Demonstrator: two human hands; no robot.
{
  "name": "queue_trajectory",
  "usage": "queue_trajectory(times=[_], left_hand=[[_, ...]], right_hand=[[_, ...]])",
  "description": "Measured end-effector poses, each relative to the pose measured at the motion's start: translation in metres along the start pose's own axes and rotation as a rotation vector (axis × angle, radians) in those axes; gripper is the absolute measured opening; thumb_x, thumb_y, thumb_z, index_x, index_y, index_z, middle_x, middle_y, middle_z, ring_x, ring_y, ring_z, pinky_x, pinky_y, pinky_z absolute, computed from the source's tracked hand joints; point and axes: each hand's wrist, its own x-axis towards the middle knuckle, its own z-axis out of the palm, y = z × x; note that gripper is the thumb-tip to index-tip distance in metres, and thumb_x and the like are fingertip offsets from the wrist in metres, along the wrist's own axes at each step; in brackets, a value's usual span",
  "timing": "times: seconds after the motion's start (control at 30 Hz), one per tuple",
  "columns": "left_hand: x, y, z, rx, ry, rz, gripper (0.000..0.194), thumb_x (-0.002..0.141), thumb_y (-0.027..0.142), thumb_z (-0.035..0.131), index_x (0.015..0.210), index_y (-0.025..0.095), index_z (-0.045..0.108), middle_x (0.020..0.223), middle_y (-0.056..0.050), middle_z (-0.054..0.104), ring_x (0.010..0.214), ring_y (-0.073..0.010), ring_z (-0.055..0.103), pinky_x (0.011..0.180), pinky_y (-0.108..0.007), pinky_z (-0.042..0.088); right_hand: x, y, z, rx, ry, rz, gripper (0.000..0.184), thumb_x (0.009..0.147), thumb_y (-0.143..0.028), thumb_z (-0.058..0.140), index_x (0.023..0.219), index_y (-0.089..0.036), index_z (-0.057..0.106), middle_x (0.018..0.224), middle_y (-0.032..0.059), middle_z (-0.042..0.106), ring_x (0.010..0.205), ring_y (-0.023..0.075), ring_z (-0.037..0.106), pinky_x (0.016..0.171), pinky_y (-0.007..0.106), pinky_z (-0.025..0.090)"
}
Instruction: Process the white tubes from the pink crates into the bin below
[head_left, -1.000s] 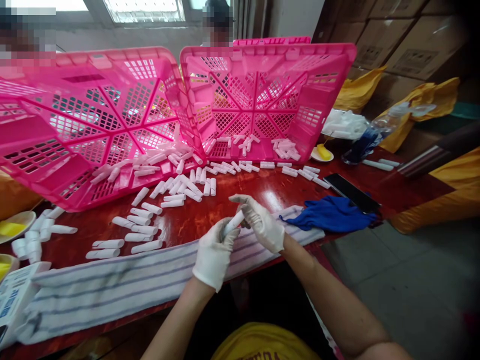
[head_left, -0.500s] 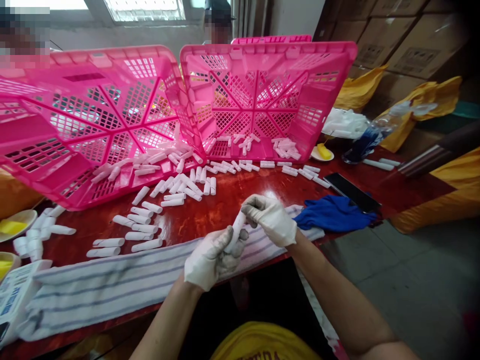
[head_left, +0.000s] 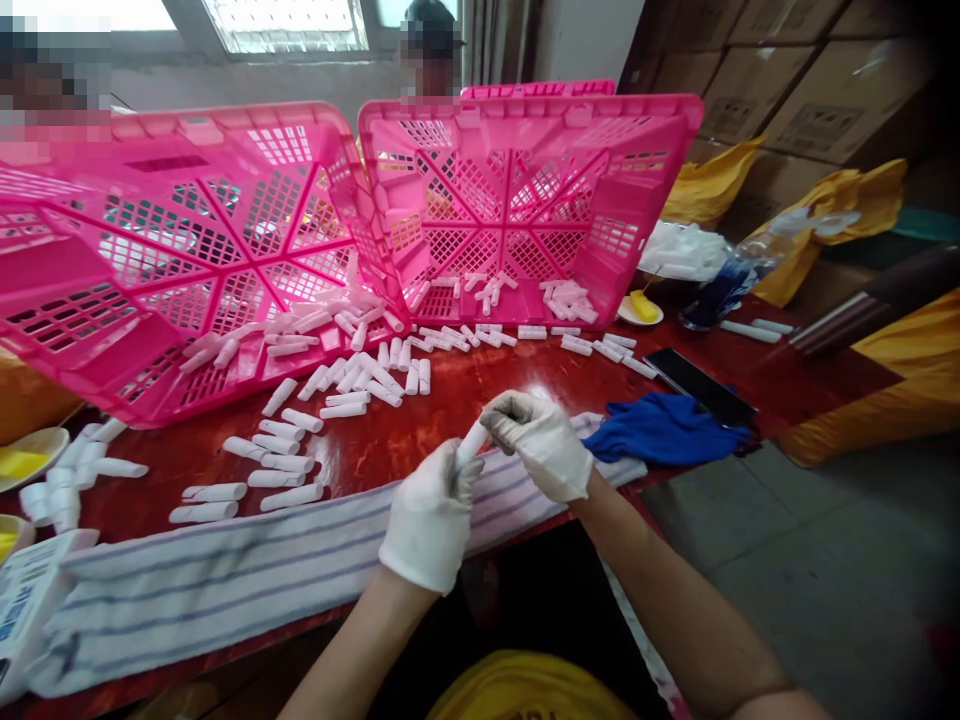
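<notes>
Both my hands wear white gloves with greyed fingertips. My left hand (head_left: pixel 429 515) is wrapped round a small white plastic tube (head_left: pixel 471 442), and its upper end points up and right. At that end the fingers of my right hand (head_left: pixel 544 445) are pinched together, touching or very close to the tube. Whether they grip anything small there is hidden. Below both hands lies a striped towel (head_left: pixel 225 565) along the table's front edge. Many similar white tubes (head_left: pixel 281 478) lie in loose rows and piles on the red table (head_left: pixel 390 440), to the left and beyond my hands.
Two pink crates (head_left: pixel 510 215) stand tipped on their sides at the back, with more tubes inside. To the right are a blue cloth (head_left: pixel 667 428), a phone (head_left: pixel 701 385), a bottle (head_left: pixel 724 285) and a dish with a yellow piece (head_left: pixel 641 307). Cardboard boxes (head_left: pixel 817 110) are stacked behind. Two people sit beyond the crates.
My left hand has turned and its fingers have closed further round the tube, so less of it shows. My right hand stays pinched at the tube's upper end.
</notes>
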Motion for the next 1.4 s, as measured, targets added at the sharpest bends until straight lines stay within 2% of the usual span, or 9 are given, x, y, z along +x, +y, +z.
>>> queue_trajectory(times=[0.2,0.43,0.8,0.93,1.03,1.1,1.23,1.3,1.4], left_hand=[[-0.001,0.001,-0.006,-0.534,-0.618,-0.358,0.046,0.082,0.059,0.044,0.088,0.015,0.055,0.059,0.004,0.036,0.043,-0.0048,0.024,0.039,-0.018,0.017],[-0.006,-0.006,0.015,0.169,-0.073,0.057,0.035,0.086,0.047,0.048,0.099,0.018,0.06,0.08,-0.005,0.063,0.067,-0.013,0.055,0.066,-0.024,0.042],[-0.011,-0.005,0.026,0.201,-0.028,0.112,0.035,0.086,0.045,0.051,0.103,0.016,0.062,0.085,-0.007,0.069,0.072,-0.0168,0.064,0.067,-0.025,0.047],[-0.013,0.0,0.035,0.184,-0.273,0.149,0.033,0.088,0.044,0.046,0.097,0.019,0.065,0.084,-0.005,0.07,0.071,-0.0152,0.064,0.066,-0.024,0.048],[0.001,-0.004,0.014,0.392,-0.425,0.174,0.035,0.085,0.047,0.047,0.092,0.02,0.069,0.085,-0.004,0.07,0.075,-0.0171,0.064,0.071,-0.025,0.049],[0.026,-0.014,-0.021,0.52,-0.26,0.128,0.04,0.086,0.044,0.046,0.107,0.016,0.065,0.103,-0.011,0.067,0.093,-0.024,0.061,0.086,-0.034,0.046],[0.093,-0.051,-0.092,1.097,0.151,0.079,0.036,0.083,0.032,0.046,0.109,0.014,0.063,0.115,-0.016,0.06,0.105,-0.0366,0.053,0.089,-0.047,0.039],[0.116,-0.07,-0.105,1.168,0.086,0.008,0.034,0.081,0.031,0.047,0.105,0.015,0.065,0.107,-0.017,0.063,0.099,-0.0358,0.056,0.084,-0.045,0.041],[0.124,-0.083,-0.098,1.084,0.004,-0.039,0.034,0.085,0.034,0.043,0.106,0.02,0.064,0.095,-0.015,0.067,0.094,-0.0319,0.059,0.085,-0.043,0.04]], right_hand=[[-0.005,0.01,-0.013,0.019,-0.105,-0.08,0.026,0.071,-0.041,0.069,0.076,-0.016,0.061,0.065,-0.0016,0.052,0.056,0.0078,0.043,0.051,0.021,0.036],[-0.011,0.011,-0.009,-0.053,0.002,0.003,0.023,0.074,-0.039,0.063,0.074,-0.017,0.057,0.065,-0.0022,0.052,0.056,0.0079,0.042,0.052,0.022,0.035],[-0.028,0.009,-0.007,-0.167,0.046,-0.025,0.011,0.072,-0.023,0.06,0.08,-0.018,0.056,0.08,0.0028,0.062,0.072,0.015,0.058,0.068,0.027,0.047],[-0.048,0.009,-0.027,-0.288,-0.07,-0.003,0.021,0.079,-0.036,0.057,0.09,-0.017,0.059,0.088,0.0045,0.064,0.081,0.0162,0.06,0.073,0.027,0.047],[-0.065,0.004,-0.057,-0.627,0.159,0.201,0.024,0.08,-0.042,0.054,0.075,-0.018,0.054,0.061,-0.001,0.058,0.055,0.0123,0.054,0.054,0.023,0.042],[-0.068,-0.003,-0.083,-0.845,0.16,0.335,0.021,0.076,-0.041,0.057,0.075,-0.02,0.052,0.054,-0.0041,0.055,0.045,0.0105,0.048,0.047,0.022,0.038],[-0.018,-0.01,-0.119,-1.126,0.246,0.178,0.024,0.077,-0.044,0.056,0.084,-0.021,0.059,0.075,-0.0002,0.065,0.066,0.0144,0.059,0.06,0.023,0.043],[0.033,-0.005,-0.118,-1.25,0.398,0.035,0.022,0.08,-0.038,0.054,0.091,-0.02,0.06,0.088,0.0032,0.067,0.08,0.0171,0.06,0.071,0.025,0.043],[0.116,0.008,-0.091,-1.373,0.199,0.004,0.032,0.087,-0.03,0.046,0.116,-0.02,0.055,0.109,0.0078,0.064,0.094,0.0177,0.059,0.08,0.025,0.042]])
